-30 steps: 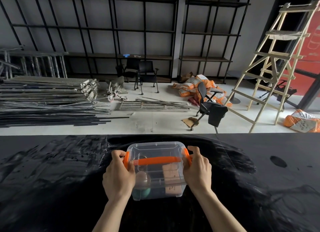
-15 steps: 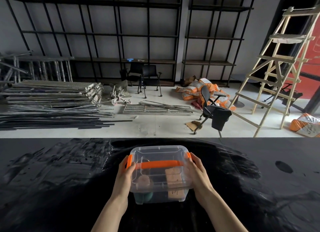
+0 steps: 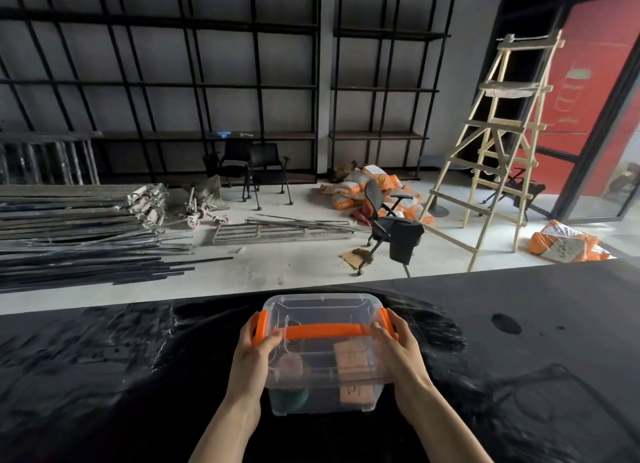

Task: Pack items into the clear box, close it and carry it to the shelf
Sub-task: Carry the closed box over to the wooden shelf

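Observation:
The clear box (image 3: 322, 310) with its lid on and an orange handle (image 3: 325, 331) sits over the black table (image 3: 104, 358), close to me. My left hand (image 3: 254, 358) grips its left side by the orange latch (image 3: 259, 325). My right hand (image 3: 398, 351) grips the right side by the other orange latch (image 3: 385, 319). Inside the box I see a brown carton (image 3: 351, 360), a pale round item (image 3: 289, 365) and a dark green object (image 3: 289, 398). The black metal shelf (image 3: 207, 135) lines the far wall.
Beyond the table lie stacked metal bars (image 3: 79, 234) on the floor at left. Black chairs (image 3: 263, 171) stand near the shelf, a tipped office chair (image 3: 391, 227) in the middle, orange sacks (image 3: 367, 189) behind it. A wooden ladder (image 3: 498, 144) stands at right.
My hands shifted from pressing the latches to gripping the box's sides, thumbs over the lid. The view has tilted upward and the box looks slightly raised and closer.

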`<state>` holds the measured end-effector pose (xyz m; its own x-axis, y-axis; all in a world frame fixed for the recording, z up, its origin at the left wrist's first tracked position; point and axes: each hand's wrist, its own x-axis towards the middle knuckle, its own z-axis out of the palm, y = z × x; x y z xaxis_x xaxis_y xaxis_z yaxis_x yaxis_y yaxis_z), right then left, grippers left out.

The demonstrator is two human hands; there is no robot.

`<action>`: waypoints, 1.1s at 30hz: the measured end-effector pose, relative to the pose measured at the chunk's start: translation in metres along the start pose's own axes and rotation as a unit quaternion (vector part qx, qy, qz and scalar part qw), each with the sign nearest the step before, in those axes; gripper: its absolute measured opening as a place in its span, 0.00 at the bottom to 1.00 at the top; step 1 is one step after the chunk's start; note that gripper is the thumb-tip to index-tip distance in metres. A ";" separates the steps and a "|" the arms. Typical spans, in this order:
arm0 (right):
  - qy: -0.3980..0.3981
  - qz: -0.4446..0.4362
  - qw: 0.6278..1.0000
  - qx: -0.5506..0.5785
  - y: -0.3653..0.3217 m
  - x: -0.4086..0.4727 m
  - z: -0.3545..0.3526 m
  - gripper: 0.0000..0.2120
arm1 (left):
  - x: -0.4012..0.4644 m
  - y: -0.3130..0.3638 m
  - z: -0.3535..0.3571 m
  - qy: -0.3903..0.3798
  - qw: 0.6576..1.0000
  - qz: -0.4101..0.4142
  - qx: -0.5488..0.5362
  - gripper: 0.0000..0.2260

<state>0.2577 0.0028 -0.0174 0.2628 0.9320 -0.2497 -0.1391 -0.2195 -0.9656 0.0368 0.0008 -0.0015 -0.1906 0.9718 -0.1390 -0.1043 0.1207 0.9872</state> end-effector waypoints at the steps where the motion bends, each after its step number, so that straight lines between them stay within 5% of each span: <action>1: 0.013 -0.001 1.000 0.000 -0.002 0.000 -0.012 0.28 | -0.001 0.001 0.011 -0.016 1.000 0.004 0.007 0.22; 12: 0.244 -0.032 0.969 0.006 -0.020 -0.077 -0.152 0.22 | -0.047 -0.005 0.144 -0.254 0.967 -0.005 -0.018 0.20; 18: 0.385 -0.044 0.922 0.029 -0.001 -0.160 -0.217 0.36 | -0.103 -0.022 0.202 -0.393 0.918 -0.048 -0.032 0.24; 23: 0.494 -0.039 0.869 -0.002 0.026 -0.249 -0.251 0.22 | -0.172 -0.044 0.238 -0.487 0.871 -0.064 -0.004 0.22; 33: 0.618 0.016 0.785 0.032 0.097 -0.404 -0.292 0.24 | -0.317 -0.093 0.252 -0.622 0.777 -0.079 0.058 0.23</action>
<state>0.4173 -0.4794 -0.0316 0.9787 -0.0744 -0.1913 -0.2021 -0.1860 -0.9616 0.3529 -0.2675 -0.0290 0.9143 0.3777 -0.1462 0.0710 0.2060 0.9760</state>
